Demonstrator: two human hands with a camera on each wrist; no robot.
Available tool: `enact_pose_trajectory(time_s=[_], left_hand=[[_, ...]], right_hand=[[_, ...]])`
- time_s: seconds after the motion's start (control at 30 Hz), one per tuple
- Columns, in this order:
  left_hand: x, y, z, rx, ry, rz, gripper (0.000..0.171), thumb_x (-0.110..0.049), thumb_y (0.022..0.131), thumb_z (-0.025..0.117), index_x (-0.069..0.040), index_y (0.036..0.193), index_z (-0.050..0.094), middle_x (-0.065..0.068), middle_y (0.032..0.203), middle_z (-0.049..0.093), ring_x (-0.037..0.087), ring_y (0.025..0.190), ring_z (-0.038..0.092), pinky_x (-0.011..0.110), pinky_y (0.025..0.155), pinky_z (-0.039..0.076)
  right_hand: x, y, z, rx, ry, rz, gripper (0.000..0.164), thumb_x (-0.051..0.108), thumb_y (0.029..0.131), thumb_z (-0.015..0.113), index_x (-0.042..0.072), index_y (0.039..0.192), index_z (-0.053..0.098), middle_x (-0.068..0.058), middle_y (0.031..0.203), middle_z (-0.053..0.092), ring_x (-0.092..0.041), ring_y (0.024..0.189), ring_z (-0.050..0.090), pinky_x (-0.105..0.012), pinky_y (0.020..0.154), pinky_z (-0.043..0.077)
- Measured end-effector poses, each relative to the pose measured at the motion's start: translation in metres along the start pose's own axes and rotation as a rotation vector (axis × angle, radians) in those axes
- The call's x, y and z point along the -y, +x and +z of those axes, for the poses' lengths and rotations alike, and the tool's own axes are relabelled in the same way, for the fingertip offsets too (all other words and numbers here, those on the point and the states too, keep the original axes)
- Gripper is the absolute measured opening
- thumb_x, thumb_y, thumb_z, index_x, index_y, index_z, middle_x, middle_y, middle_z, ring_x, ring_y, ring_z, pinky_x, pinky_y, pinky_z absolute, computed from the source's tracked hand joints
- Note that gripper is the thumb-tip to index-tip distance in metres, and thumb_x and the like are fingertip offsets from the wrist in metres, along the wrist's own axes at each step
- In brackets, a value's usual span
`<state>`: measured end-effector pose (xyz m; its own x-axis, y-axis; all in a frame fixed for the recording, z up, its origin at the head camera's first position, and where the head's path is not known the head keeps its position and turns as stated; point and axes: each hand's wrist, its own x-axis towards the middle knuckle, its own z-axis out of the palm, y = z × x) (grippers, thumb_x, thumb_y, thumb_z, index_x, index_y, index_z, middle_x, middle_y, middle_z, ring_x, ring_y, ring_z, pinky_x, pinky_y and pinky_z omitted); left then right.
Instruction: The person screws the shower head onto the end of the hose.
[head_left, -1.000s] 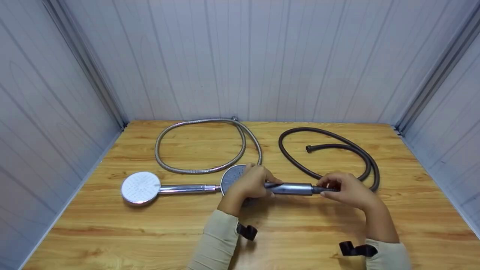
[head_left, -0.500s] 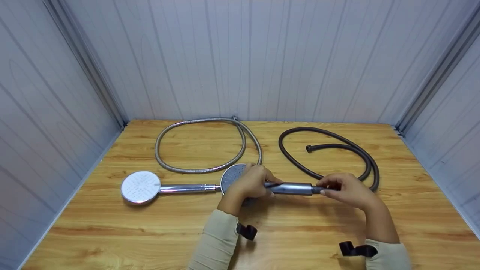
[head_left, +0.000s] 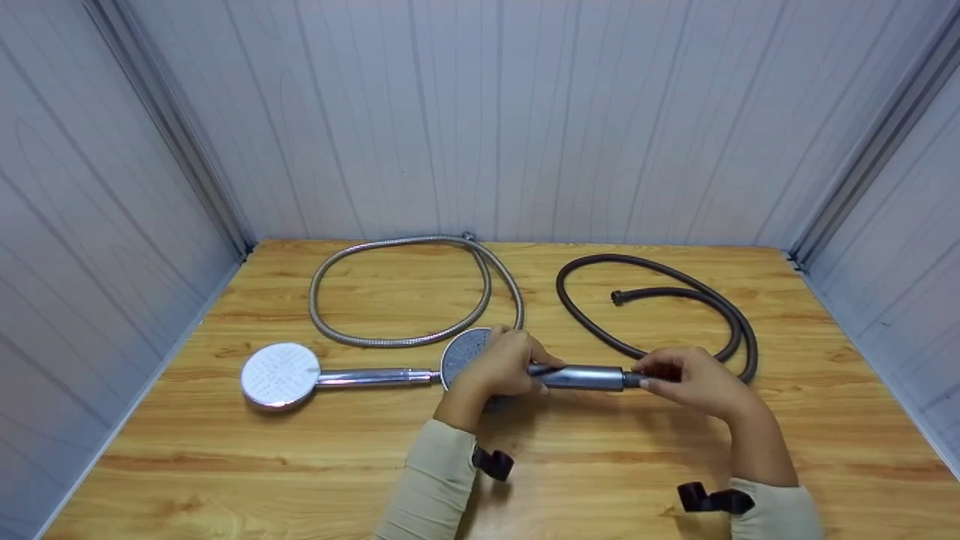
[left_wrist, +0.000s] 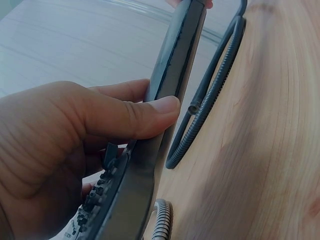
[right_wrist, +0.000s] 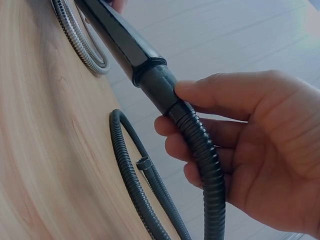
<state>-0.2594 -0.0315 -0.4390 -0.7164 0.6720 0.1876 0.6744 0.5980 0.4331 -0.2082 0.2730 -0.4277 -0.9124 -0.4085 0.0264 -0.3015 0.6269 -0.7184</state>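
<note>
My left hand point(head_left: 504, 367) grips a dark grey shower head point(head_left: 585, 377) where its handle meets the round spray face; part of that face is hidden behind the hand. In the left wrist view the thumb lies across the handle's flat side. At the handle's lower end, my right hand point(head_left: 694, 381) pinches the connector of a black ribbed shower hose point(right_wrist: 159, 87) between thumb and fingers. The connector sits against the handle's end in the right wrist view. From there the hose runs on past the palm. Its loop lies on the table behind, a loose end nut point(head_left: 618, 298) showing.
A chrome shower head point(head_left: 281, 375) with a white face lies at the left on the wooden table point(head_left: 225, 472). Joined to its handle is a silver metal hose point(head_left: 397, 343), looped behind it. White panel walls point(head_left: 480, 120) enclose the back and sides.
Both hands and the shower head stay almost in place. The right fingertips shift slightly at the hose connector; the hoses on the table look the same.
</note>
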Motion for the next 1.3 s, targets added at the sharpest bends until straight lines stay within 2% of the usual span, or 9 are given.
enact_pose_trajectory(time_s=[0.13, 0.43, 0.83, 1.07, 1.3], left_hand=[[0.0006, -0.0007, 0.0006, -0.005, -0.005, 0.003, 0.044, -0.01, 0.069, 0.085, -0.026, 0.109, 0.075, -0.011, 0.092, 0.073, 0.001, 0.077, 0.06, 0.035, 0.091, 0.029], [0.0007, -0.0008, 0.0008, -0.01, -0.014, 0.005, 0.044, -0.011, 0.069, 0.086, -0.025, 0.109, 0.075, -0.011, 0.091, 0.073, 0.001, 0.074, 0.059, 0.035, 0.09, 0.028], [0.0, -0.0003, 0.0001, -0.01, -0.012, 0.005, 0.043, -0.012, 0.069, 0.086, -0.025, 0.108, 0.076, -0.011, 0.092, 0.073, 0.001, 0.07, 0.055, 0.032, 0.084, 0.027], [-0.0008, 0.0002, 0.001, 0.0, 0.025, 0.009, 0.045, -0.015, 0.068, 0.087, -0.028, 0.11, 0.075, -0.012, 0.093, 0.073, 0.001, 0.073, 0.056, 0.032, 0.081, 0.027], [-0.0032, 0.0015, 0.0041, 0.027, 0.037, 0.001, 0.045, -0.016, 0.068, 0.088, -0.028, 0.11, 0.075, -0.012, 0.095, 0.073, 0.005, 0.067, 0.046, 0.032, 0.079, 0.024]], right_hand=[[-0.0017, 0.0001, 0.0011, -0.005, -0.012, -0.01, 0.024, 0.023, 0.091, 0.069, 0.01, 0.111, 0.071, -0.002, 0.096, 0.067, -0.019, 0.08, 0.058, -0.029, 0.067, 0.049], [-0.0025, 0.0026, 0.0028, -0.011, -0.001, -0.02, 0.025, 0.007, 0.083, 0.076, 0.012, 0.107, 0.071, -0.004, 0.097, 0.067, -0.022, 0.081, 0.058, -0.029, 0.067, 0.049], [-0.0019, 0.0028, 0.0034, -0.026, -0.015, -0.027, 0.02, 0.01, 0.085, 0.074, 0.012, 0.105, 0.071, -0.003, 0.096, 0.066, -0.021, 0.079, 0.056, -0.029, 0.065, 0.048], [-0.0028, 0.003, 0.003, -0.008, 0.01, -0.026, 0.015, 0.01, 0.087, 0.073, 0.01, 0.102, 0.071, -0.004, 0.093, 0.066, -0.02, 0.076, 0.056, -0.028, 0.064, 0.048], [-0.0043, 0.0032, 0.0018, 0.026, 0.006, -0.005, 0.012, 0.009, 0.088, 0.072, 0.008, 0.1, 0.071, -0.005, 0.089, 0.064, -0.021, 0.075, 0.053, -0.028, 0.063, 0.046]])
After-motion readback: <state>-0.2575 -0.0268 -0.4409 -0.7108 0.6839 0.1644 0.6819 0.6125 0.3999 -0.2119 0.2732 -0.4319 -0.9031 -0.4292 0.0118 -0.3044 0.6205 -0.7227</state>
